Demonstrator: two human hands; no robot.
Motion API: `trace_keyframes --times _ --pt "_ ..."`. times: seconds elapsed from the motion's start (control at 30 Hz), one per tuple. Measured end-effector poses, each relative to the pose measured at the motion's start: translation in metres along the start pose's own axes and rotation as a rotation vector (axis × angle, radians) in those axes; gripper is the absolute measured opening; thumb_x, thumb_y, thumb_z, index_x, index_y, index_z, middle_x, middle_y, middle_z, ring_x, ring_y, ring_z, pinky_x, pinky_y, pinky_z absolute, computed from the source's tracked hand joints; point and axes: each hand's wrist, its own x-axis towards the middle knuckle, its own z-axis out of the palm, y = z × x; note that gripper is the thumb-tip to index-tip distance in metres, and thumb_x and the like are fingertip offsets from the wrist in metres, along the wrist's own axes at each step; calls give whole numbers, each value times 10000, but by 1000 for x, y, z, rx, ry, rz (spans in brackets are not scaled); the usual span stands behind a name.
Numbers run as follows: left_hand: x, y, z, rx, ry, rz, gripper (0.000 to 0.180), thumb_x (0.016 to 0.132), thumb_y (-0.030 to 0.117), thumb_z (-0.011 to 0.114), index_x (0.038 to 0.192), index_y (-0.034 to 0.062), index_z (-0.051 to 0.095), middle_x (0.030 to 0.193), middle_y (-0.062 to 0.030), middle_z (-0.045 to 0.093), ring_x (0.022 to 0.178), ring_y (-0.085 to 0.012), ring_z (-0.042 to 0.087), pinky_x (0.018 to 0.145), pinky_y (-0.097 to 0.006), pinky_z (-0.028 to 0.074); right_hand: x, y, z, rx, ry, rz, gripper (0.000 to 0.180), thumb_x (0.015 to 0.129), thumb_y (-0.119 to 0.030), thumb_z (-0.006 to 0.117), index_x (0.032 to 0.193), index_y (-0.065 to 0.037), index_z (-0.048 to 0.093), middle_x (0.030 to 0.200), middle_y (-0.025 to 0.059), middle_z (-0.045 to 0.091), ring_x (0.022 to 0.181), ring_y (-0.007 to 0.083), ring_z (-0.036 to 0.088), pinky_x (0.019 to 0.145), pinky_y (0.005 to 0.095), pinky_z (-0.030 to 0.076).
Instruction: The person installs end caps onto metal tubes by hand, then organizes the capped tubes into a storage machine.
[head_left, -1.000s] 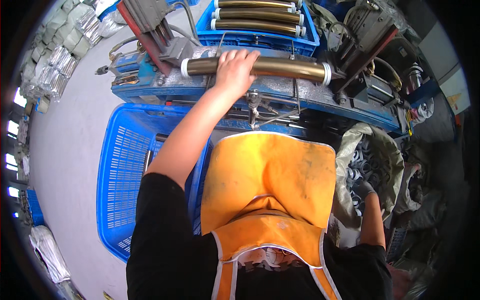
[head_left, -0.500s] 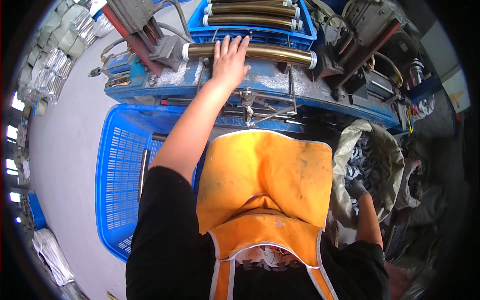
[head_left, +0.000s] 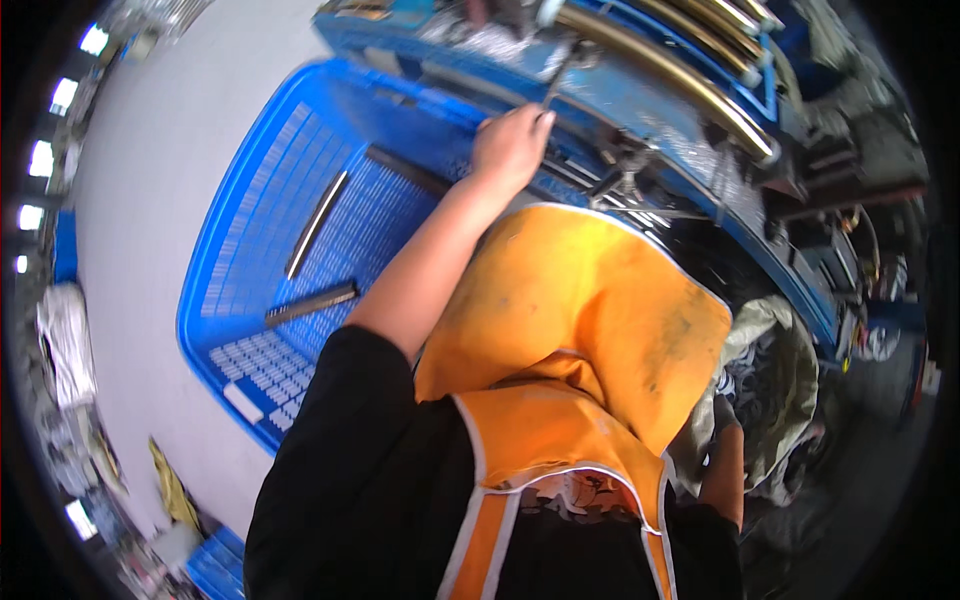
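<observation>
My left hand (head_left: 512,150) is closed around the lower end of a thin metal rod (head_left: 560,78) at the front edge of the blue machine bed (head_left: 470,50). Above it, a long bronze tube (head_left: 670,75) with pale end rings lies across the machine. Low on the right, my right hand (head_left: 726,412), in a dark glove, reaches into a pale woven sack (head_left: 792,325). Grey rings (head_left: 765,375) fill this sack. The fingers of that hand are hidden by shadow and blur.
A large blue basket (head_left: 190,310) stands at the left, with a shiny tube (head_left: 318,225) and a dark tube (head_left: 312,303) inside. Further bronze tubes (head_left: 705,35) lie in a blue crate (head_left: 770,80) behind the machine. A dark clamp block (head_left: 830,165) rises at the right.
The view has swung left and tilted, showing more of the basket. My left hand has left the bronze tube, come nearer and closed on the rod. My right hand stays at the sack.
</observation>
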Motion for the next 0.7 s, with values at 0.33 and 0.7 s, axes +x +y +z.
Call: trace_keyframes --times 0.33,0.7 --pt "-18 -30 -23 -176 6 -91 313 975 386 575 1048 100 679 917 -184 708 871 -406 673 817 -489 522 -12 -20 3 -231 -134 -147 408 878 -365 638 1070 -6 657 1043 264 695 966 449 666 808 511 520" --pt "-319 -396 -22 308 -345 -1115 419 951 376 592 1258 97 651 1293 -181 629 1225 -378 574 1028 -473 461 -161 176 -147 -409 -143 -25 415 877 -374 638 1065 -5 660 1040 265 695 962 450 666 806 511 521"
